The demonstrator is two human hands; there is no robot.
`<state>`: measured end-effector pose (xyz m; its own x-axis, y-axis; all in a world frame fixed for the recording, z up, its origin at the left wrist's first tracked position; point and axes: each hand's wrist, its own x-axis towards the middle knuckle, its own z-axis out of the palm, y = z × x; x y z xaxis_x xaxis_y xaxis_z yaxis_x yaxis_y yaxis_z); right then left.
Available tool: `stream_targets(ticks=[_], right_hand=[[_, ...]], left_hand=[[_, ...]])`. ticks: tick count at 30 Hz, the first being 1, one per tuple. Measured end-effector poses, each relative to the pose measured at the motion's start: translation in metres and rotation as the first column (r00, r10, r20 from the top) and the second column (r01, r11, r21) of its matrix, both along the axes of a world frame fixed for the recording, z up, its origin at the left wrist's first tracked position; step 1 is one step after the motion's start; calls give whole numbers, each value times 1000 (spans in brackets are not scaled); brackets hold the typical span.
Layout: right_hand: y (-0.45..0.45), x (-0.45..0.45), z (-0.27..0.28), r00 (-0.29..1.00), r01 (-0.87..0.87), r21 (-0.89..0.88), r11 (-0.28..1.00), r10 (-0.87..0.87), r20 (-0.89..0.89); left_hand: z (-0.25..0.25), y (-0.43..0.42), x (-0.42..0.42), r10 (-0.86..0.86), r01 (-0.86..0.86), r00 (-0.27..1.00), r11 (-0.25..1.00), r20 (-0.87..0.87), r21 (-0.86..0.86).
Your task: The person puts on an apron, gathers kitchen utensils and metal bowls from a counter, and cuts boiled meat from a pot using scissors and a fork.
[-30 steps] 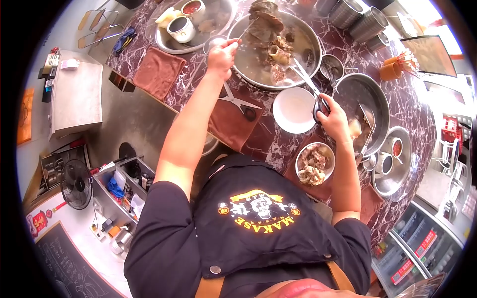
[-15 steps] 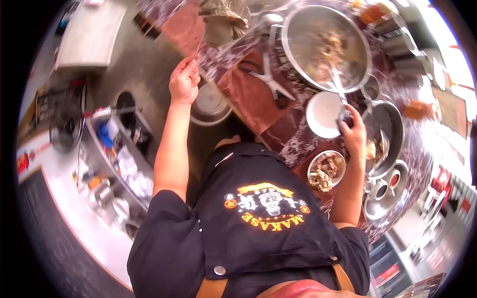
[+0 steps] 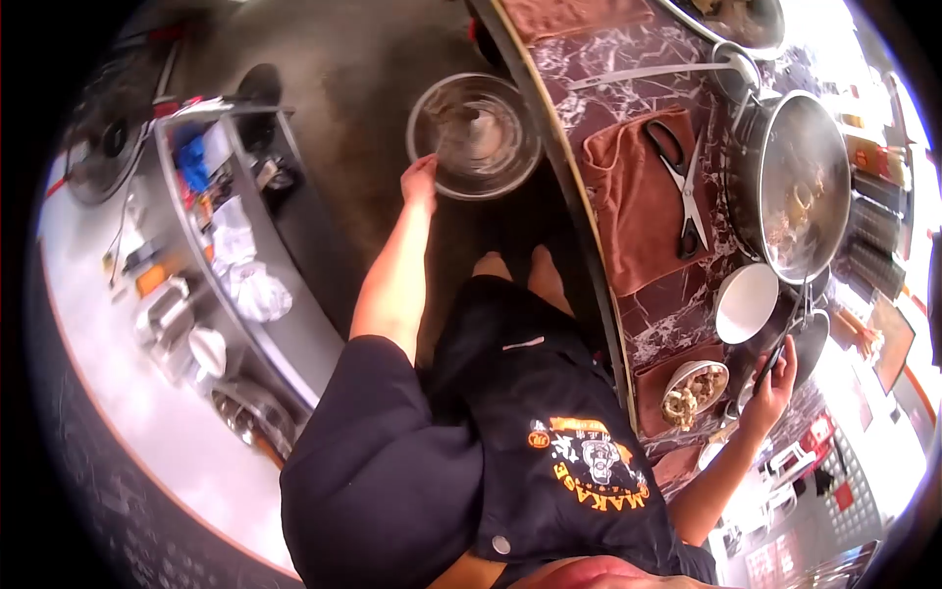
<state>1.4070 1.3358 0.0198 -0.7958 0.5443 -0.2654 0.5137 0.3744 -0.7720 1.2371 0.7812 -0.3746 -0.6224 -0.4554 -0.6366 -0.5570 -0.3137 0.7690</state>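
Observation:
My left hand is closed, at the near edge of a round bin on the floor. Something brownish inside the bin is blurred, and whatever my fingers pinch is hidden. On the right, my right hand grips black-handled tongs, their metal end pointing toward the big steel pot. That pot holds cloudy broth with pieces of meat. Nearest the tongs are an empty white bowl and a bowl of meat pieces.
Black-handled scissors lie on a brown cloth on the marbled counter. A long ladle and a second pot are farther off. A metal cart stands left.
The view has turned left. My left hand has gone from holding a cloth bag by its string to the bin. My right hand has drawn the tongs back from the pot.

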Motion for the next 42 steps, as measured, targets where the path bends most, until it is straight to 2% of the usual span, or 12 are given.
stream_targets(ticks=[4, 6, 10, 14, 17, 18, 19, 20, 22, 28, 36, 42], right_hand=[[-20, 24, -7, 996, 87, -42, 995, -86, 20], [-36, 26, -2, 990, 132, -42, 990, -130, 51], [-20, 42, -3, 994, 69, -208, 976, -85, -70], [-8, 34, -5, 989, 92, -195, 977, -112, -96], [15, 20, -4, 984, -1, -230, 973, -40, -173], [14, 10, 7, 985, -11, -108, 994, -7, -171], [27, 10, 0, 974, 22, -240, 971, -75, -215], [41, 9, -6, 972, 46, -205, 978, -91, -215], [73, 4, -14, 967, 38, 124, 992, -5, -254], [137, -10, -2, 997, -64, 418, 906, 42, 63], [156, -29, 27, 853, -377, 548, 747, 50, 519], [176, -144, 52, 626, -565, 415, 713, 43, 778]], left_hand=[[-71, 6, -45, -136, 120, 986, 981, 99, 153], [-71, 11, -61, -152, 156, 975, 988, 162, -15], [-9, 3, -90, -79, 171, 968, 900, 237, -400], [54, -17, -29, -74, 125, 990, 835, 116, -535], [36, -59, 53, -65, 85, 993, 972, 98, -221], [43, -60, 81, -99, 154, 974, 950, 206, -272], [45, -71, 112, -99, 142, 940, 984, 327, -111], [67, -55, 143, -5, 83, 917, 980, 398, -180], [79, -48, 212, 41, 41, 904, 983, 426, -180], [128, -45, 279, 89, 33, 850, 975, 519, -221], [170, -2, 99, -23, 67, 984, 968, 179, -243], [208, 83, 0, -154, 141, 987, 963, -41, -228]])
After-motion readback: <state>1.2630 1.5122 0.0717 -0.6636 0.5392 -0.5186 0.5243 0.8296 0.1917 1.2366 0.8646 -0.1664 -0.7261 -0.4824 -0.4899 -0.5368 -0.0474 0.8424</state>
